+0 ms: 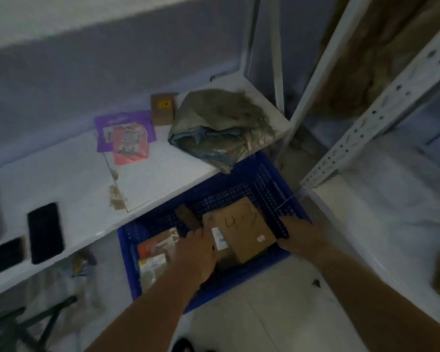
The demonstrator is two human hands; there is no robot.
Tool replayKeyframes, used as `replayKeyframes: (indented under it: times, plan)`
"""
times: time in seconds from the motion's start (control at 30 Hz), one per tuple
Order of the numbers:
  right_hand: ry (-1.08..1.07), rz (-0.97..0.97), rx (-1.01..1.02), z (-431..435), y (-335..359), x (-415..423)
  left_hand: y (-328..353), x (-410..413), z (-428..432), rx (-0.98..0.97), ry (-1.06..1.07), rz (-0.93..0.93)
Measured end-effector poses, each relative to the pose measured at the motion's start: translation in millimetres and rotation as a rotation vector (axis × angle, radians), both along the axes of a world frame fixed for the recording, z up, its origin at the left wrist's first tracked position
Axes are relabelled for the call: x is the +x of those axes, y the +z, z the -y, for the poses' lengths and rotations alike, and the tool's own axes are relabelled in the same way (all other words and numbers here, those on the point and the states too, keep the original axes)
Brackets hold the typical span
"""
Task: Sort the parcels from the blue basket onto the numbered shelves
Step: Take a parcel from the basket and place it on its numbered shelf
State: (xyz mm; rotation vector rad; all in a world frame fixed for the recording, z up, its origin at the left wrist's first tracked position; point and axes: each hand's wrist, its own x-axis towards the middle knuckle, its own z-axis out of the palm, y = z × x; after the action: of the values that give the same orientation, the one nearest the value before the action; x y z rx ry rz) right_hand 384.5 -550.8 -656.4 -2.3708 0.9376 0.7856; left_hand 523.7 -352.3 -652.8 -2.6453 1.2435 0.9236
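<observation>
On the white shelf [61, 174] at left lie 2 black phones [45, 232], then the L hand [196, 250] has its grip clenched on the brown box [241, 232] marked 4-3 inside the blue basket [239, 184], & the R hand [300, 235] sits by the basket's right wall, grip too blurry to tell.

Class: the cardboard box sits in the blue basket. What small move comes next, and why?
Probably lift the cardboard box out of the blue basket: the left hand grips its left edge, the right hand is at its right side, its marking faces up.
</observation>
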Motion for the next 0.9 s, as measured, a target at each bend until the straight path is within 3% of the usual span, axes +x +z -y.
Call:
replayKeyframes:
  times: [0.1, 0.2, 0.5, 0.67, 0.9]
  plan:
    - [-0.062, -0.006, 0.013, 7, -56, 2, -67, -21, 16, -0.084, 0.164, -0.199]
    - [-0.128, -0.009, 0.029, 11, -100, 4, -112, -34, 28, -0.040, 0.230, -0.306]
    - [-0.349, -0.001, 0.124, 3, -165, 14, -169, -41, 53, -0.076, 0.471, -0.579]
    - [-0.393, 0.029, 0.112, -17, -148, 13, -151, -40, 57, -0.197, 0.750, -0.713]
    - [-0.573, 0.238, 0.138, -30, -70, 3, -60, -23, 58, -0.303, 0.577, -0.524]
